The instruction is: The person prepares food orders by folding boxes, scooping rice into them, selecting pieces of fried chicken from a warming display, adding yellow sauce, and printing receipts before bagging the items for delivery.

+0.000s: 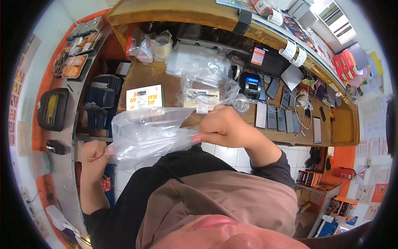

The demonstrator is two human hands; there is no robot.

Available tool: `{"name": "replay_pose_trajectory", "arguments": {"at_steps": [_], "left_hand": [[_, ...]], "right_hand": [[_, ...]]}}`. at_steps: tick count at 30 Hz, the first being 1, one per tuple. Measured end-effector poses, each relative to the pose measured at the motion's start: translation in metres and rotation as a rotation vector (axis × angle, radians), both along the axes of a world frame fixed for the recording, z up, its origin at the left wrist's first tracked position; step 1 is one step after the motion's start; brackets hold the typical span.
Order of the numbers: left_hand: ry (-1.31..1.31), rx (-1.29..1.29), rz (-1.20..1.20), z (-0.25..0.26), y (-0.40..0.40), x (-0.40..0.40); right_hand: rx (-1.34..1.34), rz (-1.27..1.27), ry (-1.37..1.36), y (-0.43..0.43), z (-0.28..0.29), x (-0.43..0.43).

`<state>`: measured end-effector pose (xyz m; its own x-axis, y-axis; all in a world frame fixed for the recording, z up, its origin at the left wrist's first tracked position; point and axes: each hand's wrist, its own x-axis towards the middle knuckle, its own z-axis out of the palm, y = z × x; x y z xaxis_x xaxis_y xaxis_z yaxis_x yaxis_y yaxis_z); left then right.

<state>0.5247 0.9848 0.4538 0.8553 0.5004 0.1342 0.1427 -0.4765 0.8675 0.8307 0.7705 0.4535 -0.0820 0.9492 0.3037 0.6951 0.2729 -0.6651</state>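
A clear plastic bag (149, 133) is stretched between my two hands, in front of my body and at the near edge of the wooden desk. My left hand (95, 157) grips one end of it in a fist. The other end is pinched in my right hand (222, 127). Just beyond the bag lies a white box with orange lettering (154, 95). A second light-coloured box with a printed label (192, 99) sits under loose clear plastic, near my right knuckles. Behind it is a stack of clear plastic bags (180, 59).
A small label printer (250, 87) stands on the desk, with several phones (271, 119) and white cables to its right. Tape rolls in plastic (162, 46) lie at the back left. A raised wooden counter (174, 12) runs behind. A metal shelf (62, 174) stands at the left.
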Motion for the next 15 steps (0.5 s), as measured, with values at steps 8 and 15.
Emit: {"name": "replay_pose_trajectory", "arguments": {"at_steps": [8,15], "left_hand": [[-0.189,0.351,0.588,-0.009,0.033,0.010],[0.061,0.647,0.419,-0.028,-0.012,0.112]], "right_hand": [[0.155,-0.484,0.195,0.025,-0.028,-0.003],[0.193,-0.544,0.540,0.107,-0.040,-0.039]]}}
